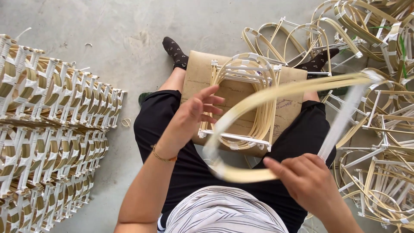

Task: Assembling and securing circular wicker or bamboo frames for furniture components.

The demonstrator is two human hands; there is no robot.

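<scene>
My right hand [307, 180] grips a bent bamboo strip hoop [276, 91] with a white plastic bar; the hoop is blurred and arcs across my lap. My left hand [194, 114] is open, fingers spread, hovering just left of the hoop and touching nothing I can make out. Beneath both hands a brown cardboard sheet [199, 73] rests on my knees. On it lies a stack of bamboo hoops clipped in white bars [246, 103].
Tall stacks of finished bamboo-and-white-bar frames [51, 129] stand on the left. A loose heap of hoops [379, 129] covers the floor on the right. My socked feet [174, 51] rest on grey concrete. A small ring [125, 122] lies by the left stack.
</scene>
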